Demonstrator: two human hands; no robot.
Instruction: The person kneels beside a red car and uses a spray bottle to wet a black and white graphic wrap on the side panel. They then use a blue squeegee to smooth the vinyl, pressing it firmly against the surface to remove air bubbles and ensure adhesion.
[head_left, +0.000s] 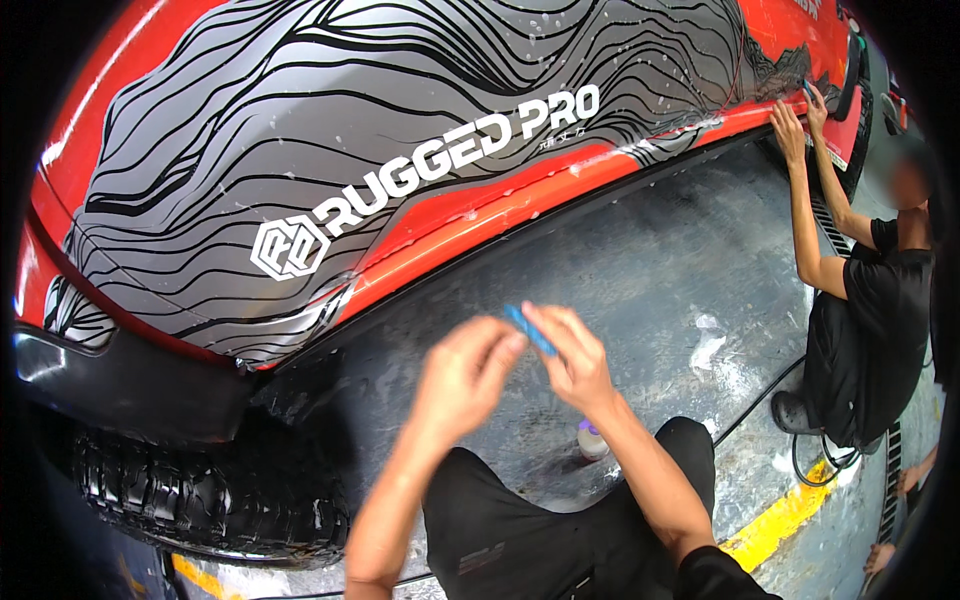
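My right hand (577, 362) pinches a small flat blue tool (529, 330) by one end. My left hand (463, 375) meets it from the left, fingertips touching the tool's other end. Both hands hover above the wet grey floor (640, 270), just below the lower edge of a red car body (470, 215) covered by a grey film with black wavy lines (330, 110) and white lettering. My knees in black trousers (520, 530) are under the hands.
A black tyre (200, 490) and black bumper part (110, 380) sit at lower left. A small bottle (592, 440) stands on the floor by my knee. Another person in black (870, 310) crouches at right, both hands on the car. A black cable (760, 400) and yellow floor line (780, 520) lie nearby.
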